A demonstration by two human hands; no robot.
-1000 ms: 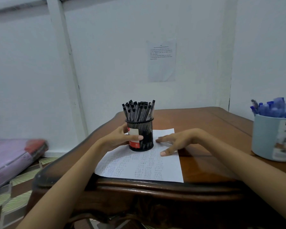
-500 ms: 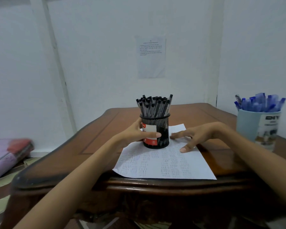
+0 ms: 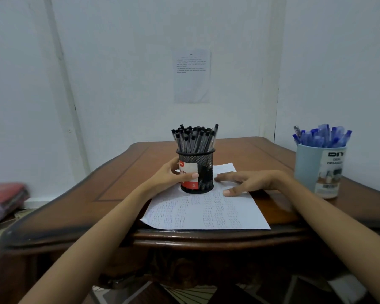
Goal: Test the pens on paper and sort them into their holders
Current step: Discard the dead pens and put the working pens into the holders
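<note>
Clasping the upright holder (image 3: 204, 163) is left hand (image 3: 169, 175); right hand (image 3: 248, 182) lies spread on paper (image 3: 206, 213).

Plain home room: carved wooden table (image 3: 123, 172), folded bedding (image 3: 6, 197), white wall (image 3: 130, 62).

Viewpoint shifted over the last second; the table (image 3: 123, 172), seen at a slant before, faced square-on. Light-blue cup (image 3: 309, 167) with its blue pens (image 3: 323, 136), earlier cut off at the frame edge, came wholly into view, well right of the right hand (image 3: 248, 182). Printed sheet on the wall (image 3: 192, 84) lined up above the black mesh holder (image 3: 204, 170) gripped by the left hand (image 3: 171, 176). Pink bedding (image 3: 4, 194), far left of that hand, slid toward the frame edge.
</note>
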